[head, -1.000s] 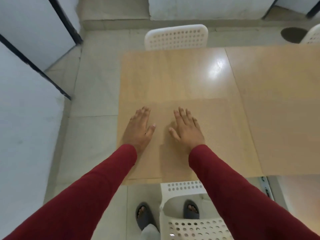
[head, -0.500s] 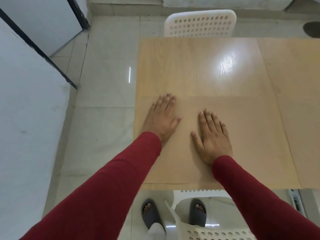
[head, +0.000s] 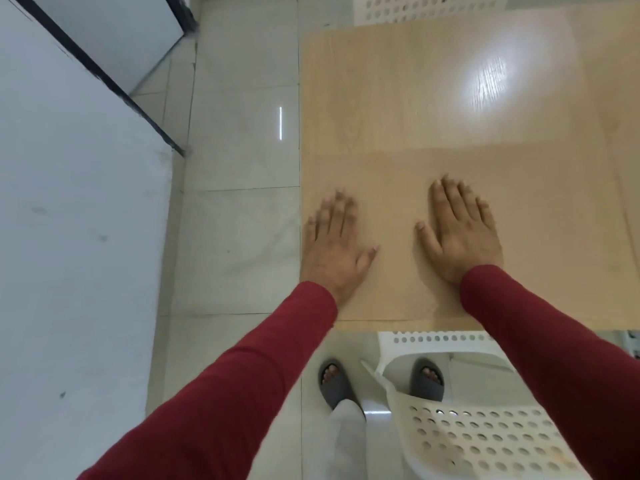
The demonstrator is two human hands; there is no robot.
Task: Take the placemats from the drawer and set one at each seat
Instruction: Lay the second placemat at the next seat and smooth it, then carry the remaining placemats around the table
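**Both palms lying flat on the placemat**

The left hand [head: 334, 247] and right hand [head: 460, 233] are lying spread, fingers straight, pressing on a tan placemat [head: 391, 202]. The placemat is sitting at the near edge of the wooden table [head: 398, 91], directly in front of a white perforated chair [head: 467, 427]. Another white chair [head: 426, 8] is standing at the table's far side. Grey sandals are showing on the tiled floor [head: 239, 237].
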